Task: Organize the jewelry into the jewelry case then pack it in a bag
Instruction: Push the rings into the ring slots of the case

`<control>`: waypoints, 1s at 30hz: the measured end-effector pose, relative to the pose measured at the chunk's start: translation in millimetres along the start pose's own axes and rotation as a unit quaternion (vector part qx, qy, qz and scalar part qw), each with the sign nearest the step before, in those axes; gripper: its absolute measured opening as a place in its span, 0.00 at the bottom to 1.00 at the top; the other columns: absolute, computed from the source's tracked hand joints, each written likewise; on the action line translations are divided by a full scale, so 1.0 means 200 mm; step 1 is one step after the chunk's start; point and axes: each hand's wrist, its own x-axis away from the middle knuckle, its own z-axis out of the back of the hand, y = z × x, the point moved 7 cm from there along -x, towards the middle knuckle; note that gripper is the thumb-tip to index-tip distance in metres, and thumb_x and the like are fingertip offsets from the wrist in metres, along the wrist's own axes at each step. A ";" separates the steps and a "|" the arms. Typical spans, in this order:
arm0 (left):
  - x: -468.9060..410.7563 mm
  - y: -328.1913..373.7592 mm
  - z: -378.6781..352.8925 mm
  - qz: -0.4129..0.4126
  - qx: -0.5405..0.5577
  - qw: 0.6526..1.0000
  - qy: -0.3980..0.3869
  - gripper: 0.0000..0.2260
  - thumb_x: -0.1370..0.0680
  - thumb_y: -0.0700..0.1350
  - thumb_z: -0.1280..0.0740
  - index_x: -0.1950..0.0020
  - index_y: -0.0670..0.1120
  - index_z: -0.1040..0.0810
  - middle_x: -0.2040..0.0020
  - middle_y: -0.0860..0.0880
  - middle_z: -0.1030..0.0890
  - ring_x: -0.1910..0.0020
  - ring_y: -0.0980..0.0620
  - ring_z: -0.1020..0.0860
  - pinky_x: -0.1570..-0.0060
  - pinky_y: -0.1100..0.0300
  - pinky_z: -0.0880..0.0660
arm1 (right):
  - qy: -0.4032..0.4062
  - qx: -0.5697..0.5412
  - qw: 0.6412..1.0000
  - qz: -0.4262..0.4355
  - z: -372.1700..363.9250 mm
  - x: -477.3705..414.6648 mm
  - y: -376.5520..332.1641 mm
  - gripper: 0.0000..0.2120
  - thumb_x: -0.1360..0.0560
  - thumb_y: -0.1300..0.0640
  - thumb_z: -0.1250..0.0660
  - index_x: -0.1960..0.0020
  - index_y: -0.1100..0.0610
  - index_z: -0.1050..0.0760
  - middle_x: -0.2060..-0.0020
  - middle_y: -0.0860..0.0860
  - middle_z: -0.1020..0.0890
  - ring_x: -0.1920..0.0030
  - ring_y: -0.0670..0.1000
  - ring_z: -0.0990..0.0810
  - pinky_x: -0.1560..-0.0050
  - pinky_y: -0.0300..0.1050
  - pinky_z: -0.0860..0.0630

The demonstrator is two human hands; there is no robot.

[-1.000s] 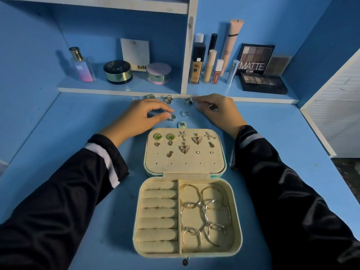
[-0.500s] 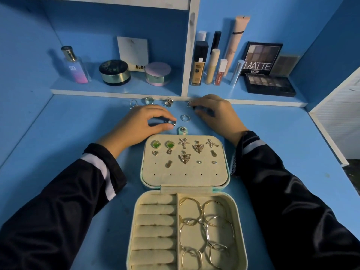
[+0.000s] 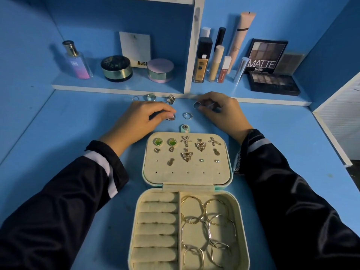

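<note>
While both hands work beyond the far end of the jewelry case (image 3: 175,178), I judge the task about half done. The case lies open at the centre of the blue table (image 3: 78,133), lid panel flat beyond the tray. Earrings (image 3: 187,151) are pinned across the panel's upper rows, and hoops (image 3: 206,227) lie heaped in the right compartment. The ring rolls (image 3: 157,219) on the left hold nothing. My left hand (image 3: 140,121) pinches a small ring (image 3: 171,117) between thumb and fingertips, just beyond the snap tab. My right hand (image 3: 224,112) pinches a second ring (image 3: 196,105). A loose ring (image 3: 188,115) lies between them, and three further pieces (image 3: 151,97) sit by the shelf edge. What is left: seating the rings, closing the case, packing it. No bag is in view.
</note>
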 end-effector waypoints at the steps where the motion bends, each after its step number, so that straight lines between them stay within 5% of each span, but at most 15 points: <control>1: 0.00 0.00 0.00 0.000 0.000 1.000 0.000 0.08 0.21 0.43 0.31 0.44 0.44 0.16 0.50 0.53 0.15 0.50 0.62 0.19 0.46 0.69 0.26 | -0.001 -0.007 1.000 -0.007 0.00 0.00 0.00 0.09 0.25 0.59 0.29 0.45 0.56 0.19 0.55 0.52 0.17 0.56 0.45 0.22 0.49 0.39 0.24; 14: 0.01 -0.01 0.01 0.003 -0.001 1.000 0.008 0.08 0.22 0.43 0.30 0.44 0.45 0.16 0.48 0.53 0.16 0.49 0.59 0.18 0.44 0.61 0.23 | 0.006 -0.011 1.000 -0.012 0.01 0.00 0.00 0.10 0.25 0.61 0.29 0.45 0.57 0.18 0.59 0.38 0.22 0.60 0.35 0.24 0.51 0.31 0.28; 20: 0.01 -0.02 0.01 0.021 0.007 1.000 0.002 0.08 0.22 0.41 0.30 0.43 0.45 0.16 0.48 0.55 0.17 0.48 0.59 0.19 0.43 0.63 0.23 | 0.003 -0.012 1.000 -0.012 0.01 0.00 0.02 0.09 0.26 0.63 0.30 0.47 0.57 0.17 0.59 0.44 0.20 0.60 0.40 0.24 0.51 0.36 0.25; 30: 0.00 -0.03 0.00 0.025 0.012 1.000 0.002 0.07 0.23 0.42 0.29 0.45 0.44 0.16 0.48 0.54 0.16 0.48 0.58 0.18 0.43 0.62 0.23 | 0.006 -0.020 0.999 -0.037 0.00 -0.01 0.03 0.09 0.26 0.60 0.28 0.46 0.56 0.17 0.64 0.38 0.23 0.64 0.37 0.26 0.54 0.31 0.30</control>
